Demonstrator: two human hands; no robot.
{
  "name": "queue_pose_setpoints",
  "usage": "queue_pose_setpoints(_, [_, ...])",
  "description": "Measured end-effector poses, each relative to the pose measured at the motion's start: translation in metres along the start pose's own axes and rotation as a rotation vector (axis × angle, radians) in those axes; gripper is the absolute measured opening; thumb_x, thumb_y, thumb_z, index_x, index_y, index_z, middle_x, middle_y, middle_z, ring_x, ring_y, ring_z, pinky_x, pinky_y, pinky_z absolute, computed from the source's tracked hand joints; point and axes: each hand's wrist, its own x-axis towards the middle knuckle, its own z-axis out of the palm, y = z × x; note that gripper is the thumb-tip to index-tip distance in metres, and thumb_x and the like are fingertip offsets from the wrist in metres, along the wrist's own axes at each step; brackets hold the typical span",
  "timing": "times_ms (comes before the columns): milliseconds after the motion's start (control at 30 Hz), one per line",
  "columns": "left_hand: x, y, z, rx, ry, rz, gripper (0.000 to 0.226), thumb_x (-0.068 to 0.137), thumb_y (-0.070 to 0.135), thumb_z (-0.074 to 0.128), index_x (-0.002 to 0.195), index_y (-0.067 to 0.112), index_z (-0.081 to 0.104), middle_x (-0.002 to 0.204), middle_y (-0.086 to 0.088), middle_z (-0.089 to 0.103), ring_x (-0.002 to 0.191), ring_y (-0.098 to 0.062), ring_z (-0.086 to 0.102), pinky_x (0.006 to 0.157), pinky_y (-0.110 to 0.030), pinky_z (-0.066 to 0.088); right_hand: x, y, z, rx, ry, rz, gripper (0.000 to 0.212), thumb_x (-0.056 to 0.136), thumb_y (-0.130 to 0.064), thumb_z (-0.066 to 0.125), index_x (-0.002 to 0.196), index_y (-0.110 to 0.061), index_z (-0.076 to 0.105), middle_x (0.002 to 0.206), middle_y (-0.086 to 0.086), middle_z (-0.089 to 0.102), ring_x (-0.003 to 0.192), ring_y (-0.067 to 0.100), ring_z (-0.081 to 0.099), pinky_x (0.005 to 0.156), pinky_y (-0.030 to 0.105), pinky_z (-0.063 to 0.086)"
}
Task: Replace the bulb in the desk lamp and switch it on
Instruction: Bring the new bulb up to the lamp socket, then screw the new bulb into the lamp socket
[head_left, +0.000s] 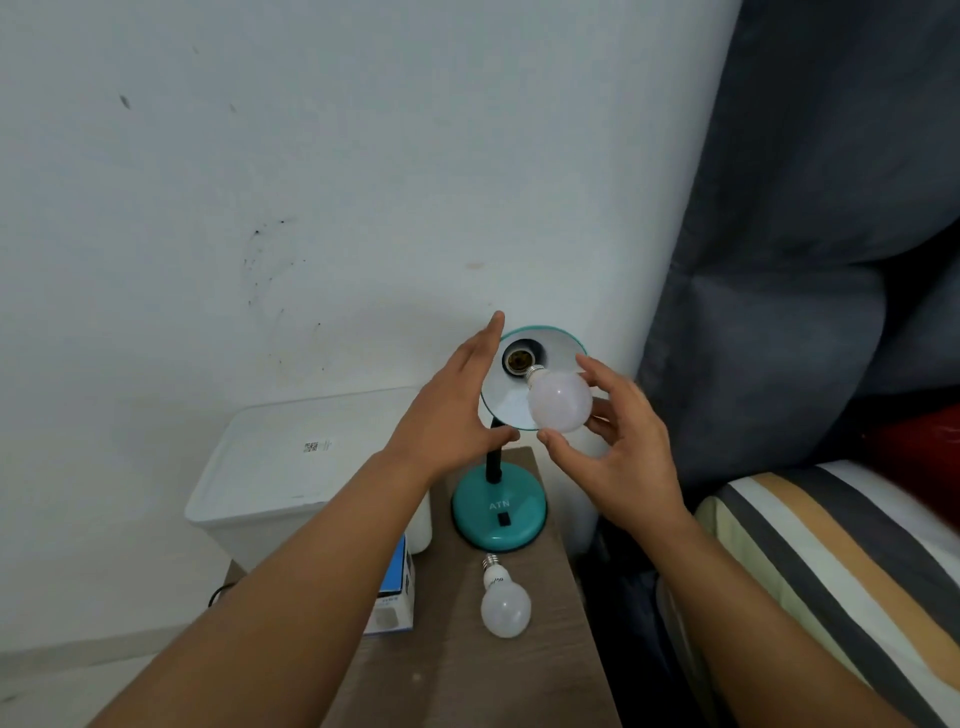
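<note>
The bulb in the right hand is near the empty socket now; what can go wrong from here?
1. The bulb meets the socket at a slant, so its thread may cross and jam.
2. The right hand holds it only by the fingertips; it might slip.
3. The left hand steadies the lamp shade with an open palm, so the shade may move.

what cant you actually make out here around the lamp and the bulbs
All in the head view:
- Whether the held bulb has met the socket: its base sits at the opening, but depth is unclear.
- The left hand covers the shade's left rim; contact is unclear.
- The print on the spare bulb is too small.
- The left forearm hides most of the blue box.
- The switch position is unreadable.
</note>
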Motion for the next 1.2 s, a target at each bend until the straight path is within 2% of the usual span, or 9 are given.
queue_pose_setpoints(67, [0.002,0.000,0.000,-0.009,0.001,0.018,0.126,0.070,0.029,0.088,0.156,0.046,-0.004,0.158,0.007,0.032,0.139,-0.011,0.038,0.108,-0.031,0.042,0.006,0.004,0.003,-0.069,-0.028,-0.049,0.072,0.074,-0.021,0.086,0.137,-0.026,0.051,0.124,-0.020,0.051,0.113,0.005,0.058,0.091,0.016,0.051])
queue_pose_setpoints(167, [0.002,-0.002,0.001,-0.030,0.006,0.043,0.118,0.072,0.027,0.087,0.156,0.045,0.007,0.154,0.008,0.038,0.136,-0.010,0.042,0.106,-0.037,0.046,0.016,0.009,0.008,-0.140,-0.045,-0.094,0.066,0.076,-0.021,0.085,0.135,-0.019,0.055,0.127,-0.010,0.055,0.116,0.007,0.056,0.093,0.026,0.053])
queue_pose_setpoints(400, [0.000,-0.005,0.002,-0.102,0.019,0.028,0.114,0.071,0.023,0.089,0.155,0.047,0.015,0.151,0.015,0.041,0.132,-0.006,0.044,0.105,-0.032,0.047,0.025,0.019,0.016,-0.433,-0.054,-0.171,0.065,0.078,-0.038,0.080,0.135,-0.022,0.055,0.132,-0.005,0.062,0.113,0.019,0.056,0.095,0.044,0.049])
queue_pose_setpoints(533, [0.001,-0.003,0.003,-0.116,0.012,0.022,0.115,0.071,0.022,0.089,0.155,0.048,0.015,0.149,0.012,0.045,0.129,-0.009,0.048,0.104,-0.034,0.048,0.025,0.021,0.016,-0.458,-0.044,-0.154,0.068,0.079,-0.038,0.080,0.139,-0.024,0.051,0.130,-0.003,0.062,0.112,0.019,0.054,0.094,0.039,0.047])
queue_pose_setpoints(667, [0.002,-0.003,0.005,-0.120,0.016,0.028,0.114,0.071,0.021,0.088,0.155,0.048,0.016,0.146,0.013,0.047,0.123,-0.008,0.052,0.101,-0.030,0.050,0.028,0.021,0.017,-0.501,-0.057,-0.186,0.062,0.082,-0.035,0.077,0.138,-0.023,0.052,0.136,-0.001,0.060,0.114,0.022,0.055,0.094,0.044,0.050])
queue_pose_setpoints(800, [0.002,-0.003,0.006,-0.120,0.024,0.040,0.113,0.072,0.021,0.088,0.155,0.046,0.016,0.147,0.012,0.046,0.122,-0.006,0.052,0.099,-0.024,0.050,0.029,0.021,0.020,-0.462,-0.104,-0.143,0.067,0.082,-0.024,0.077,0.142,-0.021,0.047,0.150,0.002,0.046,0.124,0.024,0.053,0.095,0.040,0.053])
queue_pose_setpoints(933, [0.001,-0.005,0.006,-0.128,0.028,0.054,0.112,0.072,0.020,0.089,0.156,0.042,0.018,0.144,0.012,0.048,0.118,-0.005,0.053,0.095,-0.016,0.049,0.029,0.019,0.020,-0.466,-0.132,-0.170,0.069,0.081,-0.017,0.075,0.144,-0.017,0.045,0.149,0.002,0.043,0.119,0.022,0.056,0.089,0.041,0.057])
queue_pose_setpoints(1067, [0.001,-0.006,0.007,-0.149,0.027,0.050,0.111,0.072,0.018,0.089,0.156,0.042,0.020,0.142,0.015,0.048,0.117,-0.004,0.053,0.094,-0.014,0.048,0.030,0.015,0.020,-0.460,-0.090,-0.130,0.065,0.083,-0.024,0.075,0.141,-0.014,0.047,0.141,0.002,0.048,0.104,0.020,0.059,0.083,0.036,0.058])
queue_pose_setpoints(1200, [0.001,-0.006,0.007,-0.140,0.023,0.048,0.112,0.072,0.021,0.089,0.156,0.044,0.018,0.145,0.013,0.047,0.117,-0.004,0.052,0.093,-0.011,0.047,0.030,0.015,0.019,-0.404,-0.096,-0.119,0.072,0.084,-0.030,0.076,0.146,-0.023,0.040,0.144,0.001,0.041,0.105,0.020,0.058,0.080,0.030,0.057])
